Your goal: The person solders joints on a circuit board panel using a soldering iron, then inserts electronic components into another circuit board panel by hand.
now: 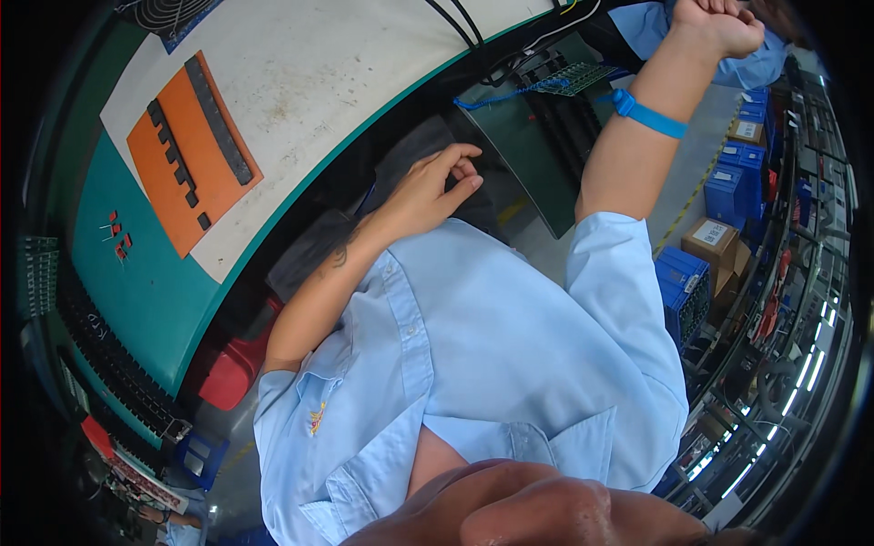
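1. On the table (305,77), to my left, lies a mat (189,136) with strips (218,118) on it.
2. Small parts (123,246) lie on the table, left of the mat.
3. My left fingers (462,150) are between the table and a panel (533,159).
4. Crates (726,193) stand right of the panel.

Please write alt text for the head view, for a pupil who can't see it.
A person's left hand, loosely curled, is in front of their light-blue shirt; the right hand is near the upper edge, a blue wristband below it. At left, dark strips lie on an orange mat on a worktable.
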Motion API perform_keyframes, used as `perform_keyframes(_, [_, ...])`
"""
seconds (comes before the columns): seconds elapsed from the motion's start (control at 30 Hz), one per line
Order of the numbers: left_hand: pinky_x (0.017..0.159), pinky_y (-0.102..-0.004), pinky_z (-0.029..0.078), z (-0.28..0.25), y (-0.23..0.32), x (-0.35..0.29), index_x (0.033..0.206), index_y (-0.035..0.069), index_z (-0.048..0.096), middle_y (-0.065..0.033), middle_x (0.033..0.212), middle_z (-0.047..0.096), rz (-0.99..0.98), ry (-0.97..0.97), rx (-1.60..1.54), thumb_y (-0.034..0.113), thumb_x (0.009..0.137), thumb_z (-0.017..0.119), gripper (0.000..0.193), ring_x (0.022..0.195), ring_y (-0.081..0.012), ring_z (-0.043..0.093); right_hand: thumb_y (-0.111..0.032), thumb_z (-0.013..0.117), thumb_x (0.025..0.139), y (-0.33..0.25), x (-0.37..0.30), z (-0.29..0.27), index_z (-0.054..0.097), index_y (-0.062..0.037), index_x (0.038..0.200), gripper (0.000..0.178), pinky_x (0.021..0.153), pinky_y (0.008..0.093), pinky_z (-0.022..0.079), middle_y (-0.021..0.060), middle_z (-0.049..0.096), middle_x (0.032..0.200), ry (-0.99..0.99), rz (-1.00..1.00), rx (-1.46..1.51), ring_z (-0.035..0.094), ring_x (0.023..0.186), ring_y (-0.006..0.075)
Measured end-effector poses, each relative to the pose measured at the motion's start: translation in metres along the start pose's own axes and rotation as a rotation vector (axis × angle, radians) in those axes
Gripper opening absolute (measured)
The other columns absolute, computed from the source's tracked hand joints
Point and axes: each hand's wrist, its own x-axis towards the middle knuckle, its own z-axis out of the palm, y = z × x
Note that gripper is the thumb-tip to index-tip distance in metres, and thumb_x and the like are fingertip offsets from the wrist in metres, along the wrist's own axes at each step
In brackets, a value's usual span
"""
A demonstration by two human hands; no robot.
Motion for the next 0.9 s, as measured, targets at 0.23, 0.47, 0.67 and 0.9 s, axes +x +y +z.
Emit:
perform_keyframes(0.23, [0.084, -0.0372, 0.056, 0.025, -0.005, 0.038, 0.156, 0.004, 0.039, -0.0186, 0.126, 0.067, 0.088, -0.075, 0.068, 0.011, 0.1, 0.063, 0.062, 0.101, -0.0277, 0.07, -0.028, 0.045, 0.107, 0.014, -0.044, 0.033, 0.052, -0.0172, 0.083, 0.028, 0.04, 0.0274, 0.025, -0.0027, 0.043, 0.062, -0.061, 0.001, 0.048, 0.036, 0.047, 0.0112])
perform_keyframes(0.47, [0.095, -0.0352, 0.053, 0.082, -0.017, 0.154, 0.162, 0.007, 0.028, -0.0233, 0.146, 0.056, 0.105, -0.178, -0.422, -0.003, 0.095, 0.052, 0.072, 0.113, -0.0273, 0.067, -0.031, 0.045, 0.109, -0.003, -0.101, 0.032, 0.056, -0.0166, 0.09, 0.027, 0.041, 0.0267, 0.027, -0.0017, 0.044, 0.063, -0.072, -0.002, 0.03, 0.038, 0.049, 0.0116])
perform_keyframes(0.67, [0.097, -0.0337, 0.051, 0.084, -0.019, 0.19, 0.16, 0.006, 0.033, -0.0184, 0.155, 0.048, 0.0, -0.305, -0.178, -0.007, 0.095, 0.045, 0.068, 0.122, -0.0274, 0.06, -0.039, 0.045, 0.111, -0.004, -0.097, -0.05, 0.059, -0.015, 0.094, 0.032, 0.041, 0.0257, 0.028, -0.0004, 0.045, 0.064, -0.209, -0.015, 0.029, 0.039, 0.049, 0.0122])
perform_keyframes(0.9, [0.095, -0.0349, 0.052, 0.086, -0.031, 0.189, 0.155, 0.003, 0.04, -0.0179, 0.148, 0.05, 0.305, 0.005, -0.025, -0.011, 0.09, 0.044, 0.066, 0.108, -0.0253, 0.059, -0.036, 0.047, 0.11, 0.013, -0.146, -0.142, 0.056, -0.009, 0.099, 0.03, 0.048, 0.0253, 0.034, 0.003, 0.052, 0.067, 0.238, 0.128, -0.547, 0.044, 0.053, 0.0115])
